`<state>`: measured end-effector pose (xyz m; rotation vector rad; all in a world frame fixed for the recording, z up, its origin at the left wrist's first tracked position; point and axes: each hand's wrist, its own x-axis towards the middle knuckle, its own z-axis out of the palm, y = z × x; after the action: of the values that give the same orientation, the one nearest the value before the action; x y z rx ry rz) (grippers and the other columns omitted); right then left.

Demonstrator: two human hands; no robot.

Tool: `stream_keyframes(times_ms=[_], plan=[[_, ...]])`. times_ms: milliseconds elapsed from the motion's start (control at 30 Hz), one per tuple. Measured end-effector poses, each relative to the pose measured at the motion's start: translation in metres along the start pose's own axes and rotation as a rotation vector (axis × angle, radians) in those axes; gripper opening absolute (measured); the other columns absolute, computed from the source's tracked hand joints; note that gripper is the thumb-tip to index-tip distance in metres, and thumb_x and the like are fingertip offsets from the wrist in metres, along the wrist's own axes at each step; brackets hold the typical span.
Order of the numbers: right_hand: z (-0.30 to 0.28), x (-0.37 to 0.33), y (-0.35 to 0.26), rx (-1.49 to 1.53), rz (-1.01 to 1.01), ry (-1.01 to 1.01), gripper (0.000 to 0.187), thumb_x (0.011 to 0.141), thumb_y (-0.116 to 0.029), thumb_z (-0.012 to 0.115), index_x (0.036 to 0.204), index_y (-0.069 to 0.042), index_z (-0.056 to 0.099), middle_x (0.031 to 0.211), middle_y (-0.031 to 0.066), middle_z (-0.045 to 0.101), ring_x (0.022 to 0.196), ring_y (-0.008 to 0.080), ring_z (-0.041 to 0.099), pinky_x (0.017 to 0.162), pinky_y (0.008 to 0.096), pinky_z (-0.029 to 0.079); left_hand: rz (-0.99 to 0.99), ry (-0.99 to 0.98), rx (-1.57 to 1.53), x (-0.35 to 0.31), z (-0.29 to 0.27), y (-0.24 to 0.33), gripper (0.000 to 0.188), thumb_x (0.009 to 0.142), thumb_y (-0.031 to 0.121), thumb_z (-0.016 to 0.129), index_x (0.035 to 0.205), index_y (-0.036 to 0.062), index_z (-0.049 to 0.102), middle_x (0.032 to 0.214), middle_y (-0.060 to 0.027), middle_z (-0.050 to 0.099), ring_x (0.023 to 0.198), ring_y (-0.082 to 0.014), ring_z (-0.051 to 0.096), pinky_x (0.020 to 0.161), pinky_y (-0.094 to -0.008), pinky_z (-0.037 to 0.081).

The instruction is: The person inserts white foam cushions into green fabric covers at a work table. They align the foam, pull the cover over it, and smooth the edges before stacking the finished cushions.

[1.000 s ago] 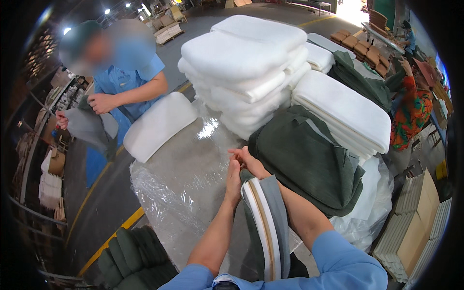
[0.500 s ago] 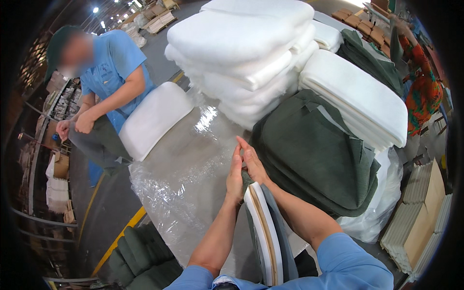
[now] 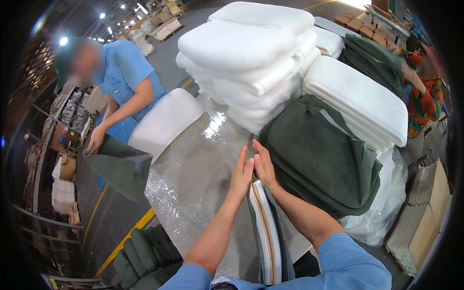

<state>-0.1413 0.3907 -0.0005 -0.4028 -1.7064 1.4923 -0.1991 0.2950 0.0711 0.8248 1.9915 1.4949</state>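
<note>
I have the left hand [image 3: 240,179] and right hand [image 3: 264,171] free of any visible grip, fingers straight, palms facing, with the pad [image 3: 267,237] on edge just behind them between the forearms [image 3: 216,232], and I'd press its green cover [image 3: 286,251] evenly from both sides.

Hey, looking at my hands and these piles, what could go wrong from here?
Your left hand and right hand are open near the far end of the padded piece, so it might slip. The tall white padding stack looks uneven and could slump if bumped.
</note>
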Motion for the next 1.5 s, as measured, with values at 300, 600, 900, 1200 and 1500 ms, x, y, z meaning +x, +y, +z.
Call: stream_keyframes(times_ms=[300, 600, 900, 1200, 1500], plan=[[-0.074, -0.013, -0.102, 0.210, 0.134, -0.520, 0.039, 0.092, -0.007, 0.075, 0.130, -0.006, 0.065, 0.130, 0.0030, 0.060, 0.112, 0.0138, 0.057, 0.093, 0.0305, 0.049, -0.171, -0.021, -0.033, -0.005, -0.005, 0.002, 0.067, 0.108, 0.043, 0.057, 0.162, 0.0071, 0.038, 0.108, -0.0136, 0.068, 0.100, -0.0179, 0.064, 0.093, -0.0329, 0.050], [-0.075, -0.003, -0.105, 0.098, 0.168, -0.546, 0.036, 0.086, -0.003, 0.080, 0.121, -0.007, 0.068, 0.122, -0.0010, 0.063, 0.095, 0.0089, 0.055, 0.083, 0.0261, 0.048, -0.232, -0.017, -0.321, -0.001, 0.011, -0.005, 0.078, 0.110, 0.068, 0.026, 0.164, 0.0128, 0.037, 0.098, -0.0060, 0.066, 0.095, -0.0139, 0.060, 0.090, -0.0306, 0.049], [-0.075, 0.010, -0.104, -0.030, 0.039, -0.599, 0.024, 0.085, -0.001, 0.081, 0.106, -0.005, 0.070, 0.118, 0.0023, 0.068, 0.092, 0.0112, 0.062, 0.080, 0.0274, 0.051, -0.345, -0.009, -0.392, -0.004, 0.010, 0.011, 0.081, 0.109, 0.070, 0.020, 0.169, 0.0156, 0.026, 0.112, -0.0145, 0.069, 0.108, -0.0211, 0.064, 0.103, -0.0356, 0.047], [-0.073, -0.015, -0.080, 0.345, 0.118, -0.529, 0.008, 0.098, -0.006, 0.070, 0.102, -0.001, 0.067, 0.112, 0.0048, 0.071, 0.098, 0.0149, 0.064, 0.089, 0.0318, 0.052, -0.490, -0.269, -0.517, 0.019, 0.002, -0.019, 0.076, 0.111, 0.065, 0.024, 0.161, 0.0084, 0.038, 0.126, -0.0143, 0.066, 0.115, -0.0241, 0.064, 0.109, -0.0365, 0.046], [-0.069, -0.057, -0.093, 0.506, 0.139, -0.300, 0.020, 0.101, -0.023, 0.073, 0.098, -0.004, 0.066, 0.110, 0.0089, 0.068, 0.100, 0.0151, 0.060, 0.092, 0.0302, 0.047, -0.597, -0.243, -0.839, -0.004, 0.035, -0.108, 0.058, 0.113, 0.054, 0.036, 0.122, 0.0064, 0.068, 0.111, -0.0101, 0.068, 0.102, -0.0238, 0.066, 0.093, -0.0400, 0.055]])
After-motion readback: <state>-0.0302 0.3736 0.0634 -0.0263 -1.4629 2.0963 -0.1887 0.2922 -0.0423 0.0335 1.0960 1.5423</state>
